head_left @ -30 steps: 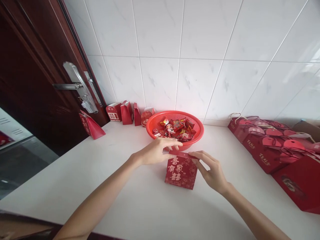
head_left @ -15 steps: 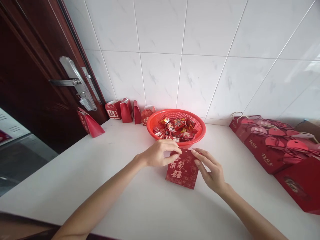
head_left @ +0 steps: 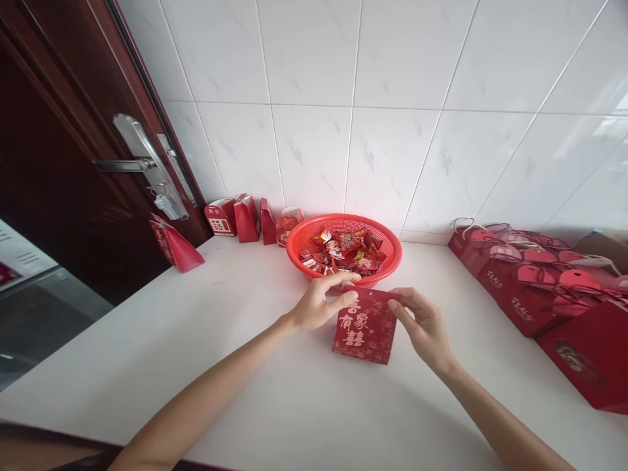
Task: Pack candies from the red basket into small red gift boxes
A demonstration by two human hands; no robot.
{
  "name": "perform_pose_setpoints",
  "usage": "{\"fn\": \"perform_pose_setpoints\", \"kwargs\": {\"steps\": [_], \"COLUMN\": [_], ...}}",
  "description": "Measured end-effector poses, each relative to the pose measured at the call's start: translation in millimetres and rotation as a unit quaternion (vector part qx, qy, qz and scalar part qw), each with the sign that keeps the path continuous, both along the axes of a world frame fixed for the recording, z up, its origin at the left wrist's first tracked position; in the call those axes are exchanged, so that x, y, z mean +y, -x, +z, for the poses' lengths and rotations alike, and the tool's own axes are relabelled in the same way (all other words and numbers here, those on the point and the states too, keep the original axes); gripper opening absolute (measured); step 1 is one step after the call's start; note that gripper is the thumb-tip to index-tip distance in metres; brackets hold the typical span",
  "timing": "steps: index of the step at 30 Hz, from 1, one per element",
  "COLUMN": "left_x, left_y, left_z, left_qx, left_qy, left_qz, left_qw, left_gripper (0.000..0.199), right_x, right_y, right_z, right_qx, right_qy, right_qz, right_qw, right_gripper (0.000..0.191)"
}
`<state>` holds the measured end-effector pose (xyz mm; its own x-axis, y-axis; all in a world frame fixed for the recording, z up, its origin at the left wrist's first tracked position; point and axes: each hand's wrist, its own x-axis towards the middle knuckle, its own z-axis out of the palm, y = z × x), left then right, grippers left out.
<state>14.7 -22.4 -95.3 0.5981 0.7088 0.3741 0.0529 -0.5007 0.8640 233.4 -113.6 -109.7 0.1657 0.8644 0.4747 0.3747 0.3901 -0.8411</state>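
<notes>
A red paper box (head_left: 366, 333) with white characters stands on the white table, its top edge pinched flat with a small hole near the middle. My left hand (head_left: 324, 302) grips the top left corner between thumb and fingers. At the top right corner, my right hand (head_left: 422, 324) holds the box with the thumb in front and the fingers behind. Just beyond the box sits a red plastic basket (head_left: 394, 252) with wrapped candies (head_left: 348, 243) in it.
Small red boxes (head_left: 246, 219) line the wall at the back left, and another red box (head_left: 179, 245) stands near the table's left edge. Many red gift bags (head_left: 513, 304) with cords fill the right side. A dark door (head_left: 63, 131) is at the left.
The box has shifted slightly right and turned a little. My right hand's fingers have moved behind its top corner, and my left thumb now presses on its front.
</notes>
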Motion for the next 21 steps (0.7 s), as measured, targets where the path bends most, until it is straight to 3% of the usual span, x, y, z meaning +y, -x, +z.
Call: {"fn": "perform_pose_setpoints", "kwargs": {"steps": [3, 8, 13, 17, 19, 21], "left_x": [-7.2, -21.2, -25.4, -19.1, -14.8, -12.2], "left_y": [-5.3, -12.2, -15.3, -15.8, -15.7, -15.7], "left_z": [-5.4, -23.2, -51.9, -74.1, -79.6, -80.5], "left_qx": [-0.02, -0.074, -0.105, -0.096, -0.086, -0.083], "left_qy": [0.03, -0.064, -0.124, -0.183, -0.208, -0.233], "left_qz": [0.007, 0.085, 0.104, 0.219, 0.275, 0.288], "left_qw": [0.999, 0.992, 0.981, 0.954, 0.935, 0.925], "left_gripper": [0.034, 0.028, 0.022, 0.023, 0.017, 0.014], "right_x": [-0.2, 2.2, 5.3, 8.3, 10.0, 11.4], "right_y": [-3.1, -9.7, -22.7, -36.4, -45.8, -57.1], "right_z": [2.5, 6.2, 7.7, 10.4, 13.3, 16.7], "right_qx": [0.009, 0.002, -0.034, 0.04, 0.096, 0.13], "right_qy": [0.009, 0.034, 0.028, 0.029, 0.013, -0.01], "right_qz": [0.009, 0.043, 0.031, 0.026, -0.006, -0.047], "right_qw": [1.0, 0.998, 0.999, 0.998, 0.995, 0.99], "right_gripper": [0.029, 0.034, 0.038, 0.038, 0.038, 0.037]}}
